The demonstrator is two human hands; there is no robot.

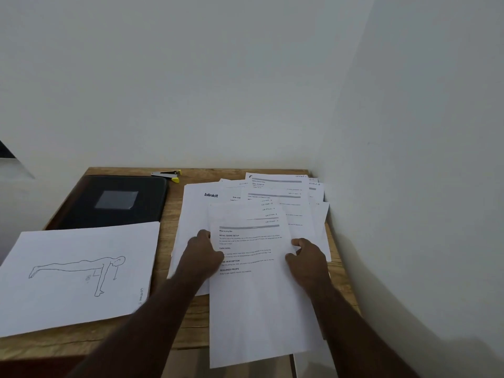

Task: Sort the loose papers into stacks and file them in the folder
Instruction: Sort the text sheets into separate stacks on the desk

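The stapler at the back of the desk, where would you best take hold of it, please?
Grip the stapler across its narrow sides, coming from above. It lies flat and apart from the folder and papers, so its sides look free.

Left hand [203, 253] and right hand [306, 257] reached forward, forearms extended, fingers curled, thumbs turned inward.

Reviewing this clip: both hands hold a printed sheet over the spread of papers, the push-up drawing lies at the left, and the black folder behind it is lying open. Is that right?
Not quite. The head view shows the black folder closed, not open. The rest holds: the left hand and right hand hold the printed sheet over the papers, the drawing at the left.
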